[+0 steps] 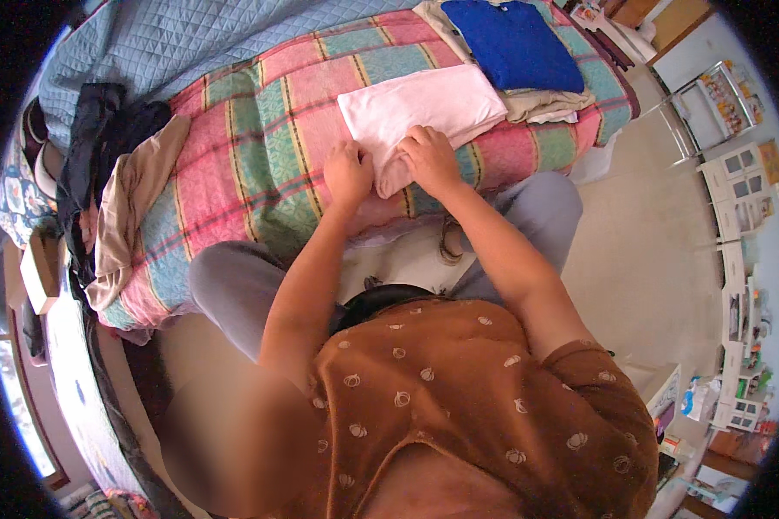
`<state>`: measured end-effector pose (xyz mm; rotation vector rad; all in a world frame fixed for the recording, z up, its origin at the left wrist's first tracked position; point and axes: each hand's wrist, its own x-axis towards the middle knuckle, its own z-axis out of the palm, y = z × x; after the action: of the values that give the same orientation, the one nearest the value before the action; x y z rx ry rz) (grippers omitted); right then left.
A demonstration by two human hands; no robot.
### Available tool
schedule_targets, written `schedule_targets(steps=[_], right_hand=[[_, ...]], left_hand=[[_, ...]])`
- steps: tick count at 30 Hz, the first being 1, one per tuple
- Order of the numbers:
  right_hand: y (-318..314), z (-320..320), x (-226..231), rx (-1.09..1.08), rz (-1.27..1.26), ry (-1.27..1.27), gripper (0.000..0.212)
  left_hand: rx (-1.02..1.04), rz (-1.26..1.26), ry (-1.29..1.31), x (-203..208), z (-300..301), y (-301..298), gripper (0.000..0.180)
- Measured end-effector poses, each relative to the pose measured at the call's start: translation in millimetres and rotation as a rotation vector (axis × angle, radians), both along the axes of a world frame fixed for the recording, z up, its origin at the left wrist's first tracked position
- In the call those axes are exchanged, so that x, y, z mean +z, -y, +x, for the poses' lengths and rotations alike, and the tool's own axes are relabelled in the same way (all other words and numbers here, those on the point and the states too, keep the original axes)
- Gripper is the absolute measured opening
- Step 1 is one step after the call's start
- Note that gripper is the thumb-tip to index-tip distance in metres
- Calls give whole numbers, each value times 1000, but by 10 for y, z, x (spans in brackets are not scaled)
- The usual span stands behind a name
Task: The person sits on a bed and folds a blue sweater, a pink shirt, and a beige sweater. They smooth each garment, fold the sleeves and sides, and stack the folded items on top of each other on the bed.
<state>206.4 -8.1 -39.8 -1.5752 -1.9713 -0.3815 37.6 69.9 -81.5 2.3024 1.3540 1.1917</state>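
A pale pink garment (424, 102), folded into a flat rectangle, lies on a plaid quilt (273, 130) in front of me. Its near end hangs down in a narrow gathered flap between my hands. My left hand (350, 173) has its fingers curled at the flap's left edge; the fingertips are partly hidden. On the other side, my right hand (429, 161) pinches the cloth with bent fingers. What kind of garment it is does not show.
Right of the pink garment, a folded blue garment (519, 48) tops a beige stack (550, 105). Dark and tan clothes (138, 186) lie heaped at the bed's left end. A blue quilted cover (190, 39) runs along the back. White cabinets (736, 195) stand far right.
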Motion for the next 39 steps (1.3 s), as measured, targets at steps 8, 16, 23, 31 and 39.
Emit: schedule_targets(steps=[8,16,23,31,39], right_hand=[[229,234,-41,84,-129,83,10],[-107,197,327,49,28,-123,29],[-601,1163,-65,-327,-273,82,67],[-683,1865,184,-548,-581,-215,73],[-853,1992,454,-619,-738,-639,79]], left_hand=[[-23,-47,-68,15,8,-8,11],[-140,2,-125,507,208,32,25],[-215,91,-462,263,433,53,80],[-59,-172,287,92,446,-34,78],[-13,-982,831,46,395,-602,50]])
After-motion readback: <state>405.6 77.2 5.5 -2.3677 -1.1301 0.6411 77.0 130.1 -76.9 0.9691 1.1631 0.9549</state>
